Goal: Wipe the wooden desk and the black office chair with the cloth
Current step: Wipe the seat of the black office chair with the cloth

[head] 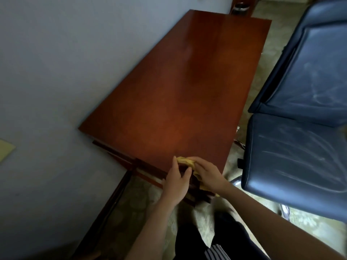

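The reddish wooden desk (184, 87) stretches away from me along the wall. A yellow cloth (185, 161) lies bunched at the desk's near edge. My left hand (176, 182) grips the cloth's left end with thumb and fingers curled around it. My right hand (208, 174) lies over the cloth's right part, fingers curled on it, with cloth showing below the palm. The black office chair (300, 147) stands to the right of the desk, its seat and backrest streaked with dust.
A pale blue wall (65, 62) runs along the desk's left side. Patterned floor (135, 207) lies under and in front of the desk. A dark round object (241, 6) sits beyond the desk's far end. My dark trouser leg (216, 241) shows below.
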The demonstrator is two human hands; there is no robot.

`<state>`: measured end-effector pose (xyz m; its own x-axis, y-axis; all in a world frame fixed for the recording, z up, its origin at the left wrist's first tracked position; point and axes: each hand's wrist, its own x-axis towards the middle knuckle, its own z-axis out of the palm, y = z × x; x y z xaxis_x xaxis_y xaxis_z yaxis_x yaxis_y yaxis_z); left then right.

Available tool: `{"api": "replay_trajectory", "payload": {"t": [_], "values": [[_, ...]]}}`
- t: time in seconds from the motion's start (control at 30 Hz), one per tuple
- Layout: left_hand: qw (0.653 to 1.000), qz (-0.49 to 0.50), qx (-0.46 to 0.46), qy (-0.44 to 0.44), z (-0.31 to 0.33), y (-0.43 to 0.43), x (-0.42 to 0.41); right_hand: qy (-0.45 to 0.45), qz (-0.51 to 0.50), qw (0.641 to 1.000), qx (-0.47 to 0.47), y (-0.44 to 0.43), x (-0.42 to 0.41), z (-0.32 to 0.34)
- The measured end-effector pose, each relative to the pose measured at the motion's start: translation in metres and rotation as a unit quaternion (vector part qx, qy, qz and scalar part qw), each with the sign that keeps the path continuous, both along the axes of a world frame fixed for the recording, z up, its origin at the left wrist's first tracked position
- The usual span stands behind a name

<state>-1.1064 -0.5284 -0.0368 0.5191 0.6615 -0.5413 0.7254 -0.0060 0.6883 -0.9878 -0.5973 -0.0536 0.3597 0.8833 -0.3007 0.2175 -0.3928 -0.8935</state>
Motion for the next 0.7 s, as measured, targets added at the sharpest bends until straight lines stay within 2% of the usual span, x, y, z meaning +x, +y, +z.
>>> {"api": "replay_trajectory", "payload": {"t": [0.17,0.27,0.47,0.57,0.7], "values": [[0.987,0.070,-0.028,-0.141,0.048,-0.037,0.015,0.098,-0.098,0.988,0.072,-0.037,-0.001,0.047],[0.977,0.052,-0.044,-0.203,0.074,-0.076,0.030,0.125,-0.154,0.974,0.105,-0.080,0.012,0.075],[0.951,-0.105,-0.024,-0.288,0.104,-0.186,0.078,0.157,-0.157,0.967,0.124,-0.195,0.050,0.122],[0.936,-0.110,-0.032,-0.334,0.113,-0.255,0.106,0.144,-0.147,0.971,0.120,-0.267,0.074,0.138],[0.929,-0.076,0.023,-0.363,0.110,-0.337,0.136,0.112,-0.142,0.974,0.135,-0.355,0.101,0.156]]}}
